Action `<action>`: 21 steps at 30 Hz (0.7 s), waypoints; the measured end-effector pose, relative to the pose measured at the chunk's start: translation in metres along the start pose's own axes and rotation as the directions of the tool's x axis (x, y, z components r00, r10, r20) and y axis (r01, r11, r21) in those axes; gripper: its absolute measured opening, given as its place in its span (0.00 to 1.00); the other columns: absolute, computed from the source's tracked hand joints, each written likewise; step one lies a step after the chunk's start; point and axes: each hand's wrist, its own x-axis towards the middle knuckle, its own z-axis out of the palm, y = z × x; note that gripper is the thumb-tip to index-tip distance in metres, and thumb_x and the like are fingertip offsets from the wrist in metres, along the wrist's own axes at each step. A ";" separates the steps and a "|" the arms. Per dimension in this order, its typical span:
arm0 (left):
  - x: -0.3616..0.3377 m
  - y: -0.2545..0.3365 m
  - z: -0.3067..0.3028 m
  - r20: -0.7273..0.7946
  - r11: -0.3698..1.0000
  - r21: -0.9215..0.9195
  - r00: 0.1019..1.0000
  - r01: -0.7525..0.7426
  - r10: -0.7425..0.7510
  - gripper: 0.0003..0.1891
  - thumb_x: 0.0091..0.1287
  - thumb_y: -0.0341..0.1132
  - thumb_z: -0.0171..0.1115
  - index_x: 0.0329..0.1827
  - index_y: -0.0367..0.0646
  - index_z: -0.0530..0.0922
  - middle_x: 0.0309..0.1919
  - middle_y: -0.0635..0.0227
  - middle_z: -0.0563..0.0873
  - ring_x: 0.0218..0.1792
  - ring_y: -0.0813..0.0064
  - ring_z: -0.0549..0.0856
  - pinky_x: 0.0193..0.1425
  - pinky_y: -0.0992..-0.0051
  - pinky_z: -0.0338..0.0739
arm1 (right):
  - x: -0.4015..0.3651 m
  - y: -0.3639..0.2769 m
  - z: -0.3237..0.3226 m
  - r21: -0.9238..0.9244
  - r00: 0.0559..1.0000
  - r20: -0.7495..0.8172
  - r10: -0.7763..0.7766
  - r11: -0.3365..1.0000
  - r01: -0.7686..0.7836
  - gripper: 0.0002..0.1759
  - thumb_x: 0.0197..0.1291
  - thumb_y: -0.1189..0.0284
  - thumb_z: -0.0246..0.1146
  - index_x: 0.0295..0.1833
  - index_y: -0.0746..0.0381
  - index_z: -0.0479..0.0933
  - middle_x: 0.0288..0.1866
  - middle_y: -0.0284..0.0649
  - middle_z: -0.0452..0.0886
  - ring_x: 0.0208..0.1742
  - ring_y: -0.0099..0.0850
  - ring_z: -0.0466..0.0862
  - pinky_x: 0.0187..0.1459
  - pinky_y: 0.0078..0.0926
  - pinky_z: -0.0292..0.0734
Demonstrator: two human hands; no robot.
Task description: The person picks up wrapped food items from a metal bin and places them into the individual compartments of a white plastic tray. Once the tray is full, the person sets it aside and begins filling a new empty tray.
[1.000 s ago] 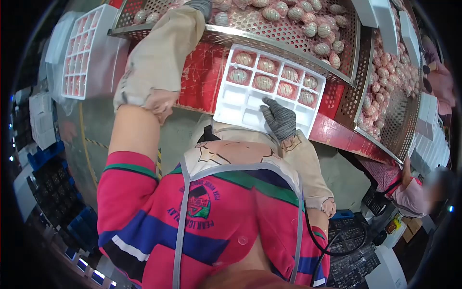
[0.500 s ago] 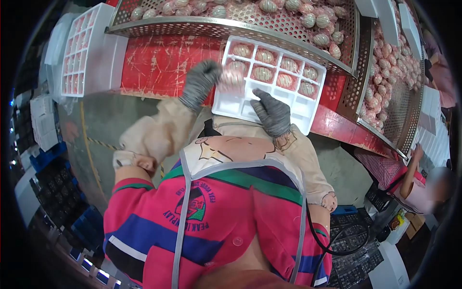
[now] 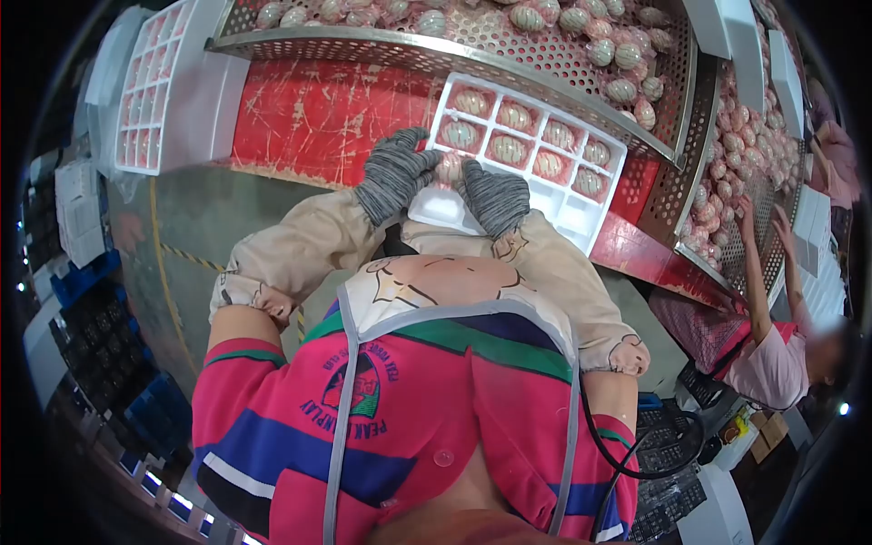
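A plastic-wrapped egg (image 3: 448,169) with red print is between my two hands, over the near-left part of a white foam tray (image 3: 599,221). My left hand (image 3: 394,174), in a grey knitted glove, has its fingers closed on the egg from the left. From the right, my right hand (image 3: 496,197), gloved the same way, presses its fingers together against it. Wrapped eggs such as this one (image 3: 508,148) fill the tray's two far rows. White compartment floor shows in the near row, right of my right hand.
A perforated metal trough (image 3: 363,41) with loose wrapped eggs runs behind the tray. Another trough (image 3: 758,218) stands at the right, with a co-worker's hands (image 3: 763,227) over it. A filled foam tray (image 3: 195,100) stands on edge on the left of the red table (image 3: 309,113).
My left hand has brought the egg down and slightly right. My right hand has moved left to meet it. The co-worker's hands now reach over the right trough.
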 end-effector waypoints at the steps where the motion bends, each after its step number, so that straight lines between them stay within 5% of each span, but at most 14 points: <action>1: 0.000 0.001 0.006 0.084 0.999 0.028 0.995 0.046 -0.048 0.22 0.48 0.40 0.73 0.48 0.50 0.83 0.55 0.57 0.75 0.53 0.57 0.76 0.57 0.61 0.71 | 0.001 0.001 0.003 -0.026 0.998 0.059 0.002 1.000 0.000 0.24 0.63 0.54 0.54 0.56 0.60 0.70 0.24 0.47 0.81 0.27 0.45 0.83 0.26 0.46 0.73; 5: 0.017 0.015 0.004 0.241 0.971 0.207 0.956 0.116 -0.166 0.19 0.49 0.38 0.71 0.47 0.52 0.82 0.54 0.59 0.76 0.53 0.58 0.76 0.59 0.59 0.67 | 0.012 0.006 0.017 0.044 0.997 0.073 0.006 0.999 -0.010 0.22 0.64 0.56 0.53 0.54 0.63 0.69 0.27 0.49 0.81 0.29 0.48 0.83 0.26 0.47 0.73; 7: 0.025 0.010 -0.010 0.200 0.976 0.209 0.975 0.055 -0.097 0.16 0.53 0.38 0.69 0.45 0.52 0.82 0.50 0.61 0.79 0.49 0.58 0.78 0.54 0.57 0.71 | 0.015 0.003 0.014 -0.003 0.999 0.033 -0.015 1.000 0.015 0.20 0.64 0.58 0.53 0.51 0.62 0.70 0.29 0.50 0.82 0.31 0.49 0.83 0.28 0.49 0.73; 8: 0.048 -0.002 -0.020 -0.115 0.988 0.128 0.988 -0.087 0.102 0.14 0.55 0.39 0.67 0.45 0.51 0.81 0.47 0.61 0.80 0.47 0.58 0.79 0.50 0.58 0.73 | 0.026 0.009 0.009 0.009 0.997 0.081 -0.013 1.000 0.012 0.20 0.65 0.59 0.51 0.53 0.63 0.69 0.32 0.51 0.82 0.33 0.49 0.84 0.30 0.49 0.74; 9: 0.067 -0.006 -0.036 -0.419 0.967 0.079 0.873 -0.241 0.251 0.13 0.57 0.40 0.65 0.44 0.50 0.81 0.45 0.62 0.81 0.44 0.58 0.80 0.47 0.59 0.75 | 0.028 0.009 0.005 0.027 0.989 0.146 -0.012 1.000 0.008 0.20 0.66 0.60 0.49 0.54 0.64 0.68 0.34 0.51 0.82 0.35 0.49 0.84 0.33 0.49 0.74; 11: 0.131 -0.017 -0.074 -0.405 0.963 0.248 0.891 -0.107 0.203 0.12 0.59 0.39 0.64 0.45 0.48 0.79 0.42 0.61 0.81 0.43 0.59 0.82 0.44 0.64 0.78 | 0.018 0.006 0.007 0.069 0.954 0.298 -0.017 0.998 -0.004 0.21 0.68 0.61 0.45 0.56 0.66 0.66 0.40 0.52 0.83 0.38 0.50 0.84 0.37 0.49 0.75; 13: 0.194 -0.065 -0.070 -0.029 0.958 0.286 1.000 0.019 -0.011 0.15 0.60 0.40 0.64 0.47 0.44 0.77 0.45 0.59 0.82 0.47 0.59 0.81 0.49 0.64 0.77 | 0.019 0.008 0.018 -0.002 0.979 0.204 0.001 1.000 -0.001 0.19 0.66 0.58 0.50 0.53 0.60 0.69 0.32 0.52 0.82 0.35 0.49 0.84 0.33 0.49 0.75; 15: 0.237 -0.108 -0.051 0.284 0.919 0.393 0.948 0.025 -0.147 0.17 0.60 0.41 0.64 0.48 0.43 0.77 0.45 0.58 0.83 0.47 0.60 0.82 0.50 0.63 0.77 | 0.018 0.007 0.020 0.013 0.980 0.198 0.030 0.999 -0.034 0.21 0.66 0.55 0.49 0.53 0.60 0.69 0.31 0.49 0.83 0.35 0.48 0.84 0.33 0.49 0.74; 21: 0.272 -0.115 -0.035 0.417 0.898 0.433 0.865 0.082 -0.280 0.18 0.61 0.42 0.64 0.49 0.42 0.76 0.45 0.57 0.83 0.45 0.60 0.83 0.51 0.63 0.77 | 0.015 0.008 0.022 0.012 0.980 0.192 0.060 0.998 -0.063 0.21 0.66 0.55 0.49 0.55 0.58 0.71 0.34 0.49 0.84 0.36 0.45 0.85 0.34 0.48 0.75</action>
